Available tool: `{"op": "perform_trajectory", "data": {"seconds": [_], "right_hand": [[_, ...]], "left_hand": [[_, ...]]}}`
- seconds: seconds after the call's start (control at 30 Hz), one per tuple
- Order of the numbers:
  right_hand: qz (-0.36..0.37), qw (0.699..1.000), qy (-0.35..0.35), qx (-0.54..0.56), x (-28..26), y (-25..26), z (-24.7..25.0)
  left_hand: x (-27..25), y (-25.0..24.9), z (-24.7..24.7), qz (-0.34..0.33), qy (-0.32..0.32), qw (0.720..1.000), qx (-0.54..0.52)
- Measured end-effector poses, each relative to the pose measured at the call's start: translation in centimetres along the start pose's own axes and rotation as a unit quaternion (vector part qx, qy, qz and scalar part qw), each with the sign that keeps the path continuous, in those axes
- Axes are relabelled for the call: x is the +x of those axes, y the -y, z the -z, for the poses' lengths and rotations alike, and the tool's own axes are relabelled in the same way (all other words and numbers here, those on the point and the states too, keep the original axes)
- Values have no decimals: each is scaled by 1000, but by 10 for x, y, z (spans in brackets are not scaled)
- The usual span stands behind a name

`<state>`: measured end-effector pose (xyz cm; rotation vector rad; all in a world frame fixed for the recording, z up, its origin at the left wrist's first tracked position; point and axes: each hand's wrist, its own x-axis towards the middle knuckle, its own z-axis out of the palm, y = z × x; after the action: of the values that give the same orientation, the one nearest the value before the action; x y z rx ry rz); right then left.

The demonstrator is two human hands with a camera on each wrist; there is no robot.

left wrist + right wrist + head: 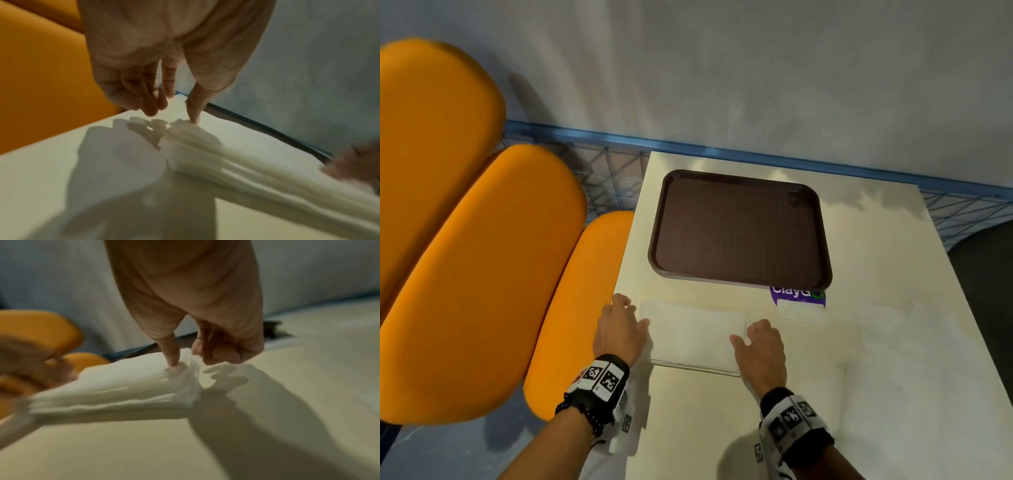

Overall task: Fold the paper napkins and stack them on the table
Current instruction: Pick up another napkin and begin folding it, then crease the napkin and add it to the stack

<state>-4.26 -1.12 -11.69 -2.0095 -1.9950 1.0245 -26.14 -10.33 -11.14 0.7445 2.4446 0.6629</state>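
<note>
A stack of white paper napkins [695, 337] lies flat near the table's left edge, between my two hands. My left hand [633, 313] is at the stack's left end. Its thumb tip [193, 116] presses on the top napkin, and its loosely curled fingers [152, 104] hang just off the napkin stack [236, 164], above the table. My right hand [744, 334] is at the right end, where thumb [173, 356] and curled fingers [205, 353] pinch the lifted right edge of the napkin stack [123, 386]. Both wrist views are blurred.
A brown tray [822, 240] lies on the cream table [893, 394] just beyond the stack. A purple sticker [798, 297] and more white paper [804, 313] sit to the right of my right hand. Orange seats [482, 274] stand close along the table's left side.
</note>
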Motion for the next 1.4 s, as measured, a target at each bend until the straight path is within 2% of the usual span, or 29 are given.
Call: {"op": "perform_trajectory", "data": {"seconds": [0.07,0.13,0.17,0.23,0.27,0.37,0.43,0.5,0.57,0.63,0.7,0.73,0.8,0.83,0.9,1.0,1.03,1.07,1.17,1.27,1.33,1.4], "right_hand": [[126,986,-28,-103,-8,9,-1],[212,955,30,-204,-15,17,-9],[229,941,68,-242,-17,18,-13],[221,926,126,-278,-17,12,-21],[216,925,140,-281,-16,6,-22],[212,929,165,-256,-16,5,-12],[211,943,175,-192,-18,7,5],[187,967,142,-97,-17,-6,29],[148,986,67,-23,-14,-36,62],[111,993,-27,1,-12,-81,98],[67,986,-150,-9,-7,-132,133],[9,985,-169,-9,-6,-154,148],[-152,982,-115,9,-6,-186,170],[-203,976,-68,23,-5,-198,175],[-223,970,3,100,-4,-209,178],[-173,952,57,246,-9,-209,179],[-146,951,80,262,-12,-206,181],[-113,953,94,263,-16,-202,185],[-10,958,90,272,-23,-195,202],[32,982,29,186,-23,-196,216],[66,993,-30,97,-24,-198,226],[105,990,-50,81,-26,-200,236]], "left_hand": [[-9,-7,-7,-115,-10,992,50],[-17,-15,-21,-231,66,965,103],[-20,-16,-30,-254,115,950,141],[-19,-14,-41,-253,177,924,224],[-17,-11,-44,-244,183,917,259],[-16,-7,-49,-218,166,908,318],[-21,-14,-48,-198,151,905,345],[-31,-30,-49,-205,134,909,336],[-52,-51,-52,-263,144,910,288],[-80,-71,-62,-332,204,897,207],[-112,-92,-77,-339,303,882,122],[-126,-100,-86,-336,341,872,104],[-151,-112,-108,-328,398,849,116],[-162,-118,-117,-319,428,835,129],[-181,-127,-133,-299,481,807,165],[-197,-135,-150,-285,518,769,242],[-201,-135,-152,-275,523,767,249],[-205,-136,-149,-262,522,777,237],[-204,-141,-137,-249,459,843,132],[-196,-152,-116,-252,381,887,67],[-195,-160,-105,-255,351,899,58],[-199,-166,-99,-247,342,906,34]]}}
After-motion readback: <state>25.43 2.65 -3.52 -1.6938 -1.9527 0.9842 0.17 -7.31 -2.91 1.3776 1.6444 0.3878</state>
